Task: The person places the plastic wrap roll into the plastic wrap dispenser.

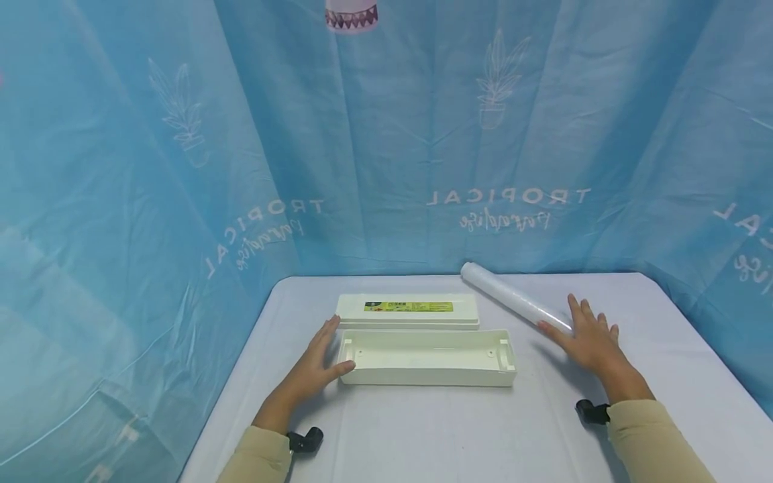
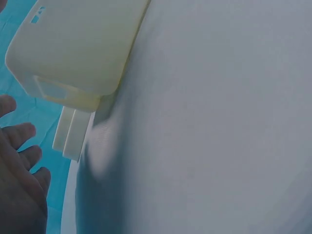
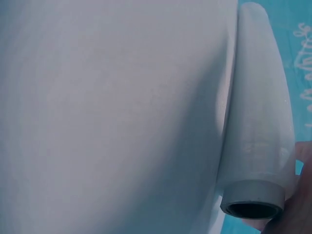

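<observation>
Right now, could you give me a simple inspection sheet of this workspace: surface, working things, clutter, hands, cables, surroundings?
Surface: table with a white covering.
Working things: open white box; labelled lid-like piece behind it; whitish roll lying slantwise to the right.
Clutter: nothing seen.
Hands: left hand at the box's left end, right hand at the roll's near end; both have fingers spread.
Cables: nothing seen.
Surroundings: blue curtain with plant prints and mirrored lettering.

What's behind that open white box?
Behind the open white box lies a white lid with a yellow-green label. Whatever the lid covers on the tablecloth can't be seen.
</observation>
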{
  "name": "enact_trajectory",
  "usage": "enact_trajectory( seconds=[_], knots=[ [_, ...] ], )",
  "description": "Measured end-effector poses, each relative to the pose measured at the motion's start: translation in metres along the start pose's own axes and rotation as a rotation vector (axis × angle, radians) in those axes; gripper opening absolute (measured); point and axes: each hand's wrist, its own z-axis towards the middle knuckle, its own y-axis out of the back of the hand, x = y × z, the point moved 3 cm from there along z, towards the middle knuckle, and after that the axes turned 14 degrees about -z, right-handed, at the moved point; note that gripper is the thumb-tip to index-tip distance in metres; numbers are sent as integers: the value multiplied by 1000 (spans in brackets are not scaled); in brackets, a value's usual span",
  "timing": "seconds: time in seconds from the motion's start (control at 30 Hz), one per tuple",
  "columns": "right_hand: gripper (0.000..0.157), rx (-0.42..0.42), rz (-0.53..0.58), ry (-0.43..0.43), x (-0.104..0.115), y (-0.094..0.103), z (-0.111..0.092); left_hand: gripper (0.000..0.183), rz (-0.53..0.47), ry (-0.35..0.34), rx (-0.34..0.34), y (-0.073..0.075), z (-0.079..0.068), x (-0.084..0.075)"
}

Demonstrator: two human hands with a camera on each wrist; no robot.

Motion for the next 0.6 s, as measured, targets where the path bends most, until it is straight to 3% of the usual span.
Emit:
enact_trajectory(
  seconds=[0.37,0.6],
  knots=[
    [115,16,28,-8,-7,2,-12,116,-137,107,-27,-12,-8,-2],
    [115,39,77,-6,-10,2,-16,120,-222,107,-63,-19,-7,-2]
  ],
)
